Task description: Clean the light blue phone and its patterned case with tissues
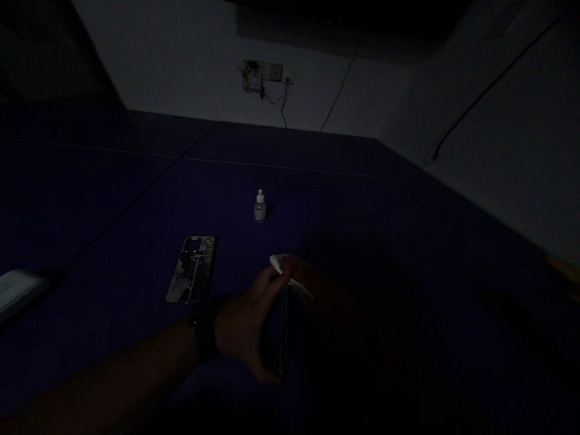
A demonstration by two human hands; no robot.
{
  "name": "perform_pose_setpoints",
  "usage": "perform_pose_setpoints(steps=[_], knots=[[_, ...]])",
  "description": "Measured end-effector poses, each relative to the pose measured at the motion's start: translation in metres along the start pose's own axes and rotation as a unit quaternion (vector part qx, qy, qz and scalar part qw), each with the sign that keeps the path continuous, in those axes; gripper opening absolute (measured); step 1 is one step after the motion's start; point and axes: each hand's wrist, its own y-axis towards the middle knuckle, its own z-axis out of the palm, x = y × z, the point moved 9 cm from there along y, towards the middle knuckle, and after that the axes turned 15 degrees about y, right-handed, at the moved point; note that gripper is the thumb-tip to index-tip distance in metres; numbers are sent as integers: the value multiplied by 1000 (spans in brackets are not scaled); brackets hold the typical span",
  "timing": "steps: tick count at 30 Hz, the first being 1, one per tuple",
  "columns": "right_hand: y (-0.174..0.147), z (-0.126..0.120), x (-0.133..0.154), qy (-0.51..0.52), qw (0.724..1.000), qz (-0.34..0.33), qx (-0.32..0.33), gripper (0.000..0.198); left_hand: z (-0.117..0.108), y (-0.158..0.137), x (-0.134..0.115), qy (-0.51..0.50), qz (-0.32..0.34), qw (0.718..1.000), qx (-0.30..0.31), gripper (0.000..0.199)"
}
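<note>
My left hand point(247, 320), with a dark watch point(205, 332) on its wrist, grips a dark slim phone point(283, 335) by its ends. The phone stands edge-on to me, so its faces hardly show. On the far side, my right hand point(310, 279) is closed on a white cloth or tissue point(301, 289), pressed near the phone's upper end. Deep shadow hides most of the right hand and forearm. To the left of my hands lies a patterned phone case point(193, 270) with a camera cut-out. Beyond them stands a small dropper bottle point(260, 208) with a white cap.
The room is very dim. A dark blue table point(290, 187) reaches to the wall, where sockets point(272, 72) and hanging cables show. At the left edge sits a pale, rounded device point(20, 293). Something yellow point(564, 272) is at the right edge.
</note>
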Motion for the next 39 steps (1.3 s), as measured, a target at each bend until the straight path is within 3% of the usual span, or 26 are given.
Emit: perform_pose_setpoints(steps=[7,16,22,29,39], knots=[[-4,1,19,-7,995,-73,61,56,4,0,3,7,-8,1000,5,172],[-14,3,29,-58,990,-96,86,54,4,1,6,15,-6,1000,-10,174],[-19,9,41,-8,977,-147,157,54,4,-1,9,6,-25,1000,0,173],[-13,2,21,-21,990,-65,123,52,2,3,5,4,-12,1000,-4,171],[-32,24,44,27,975,-107,191,32,4,1,9,18,-13,1000,7,173]])
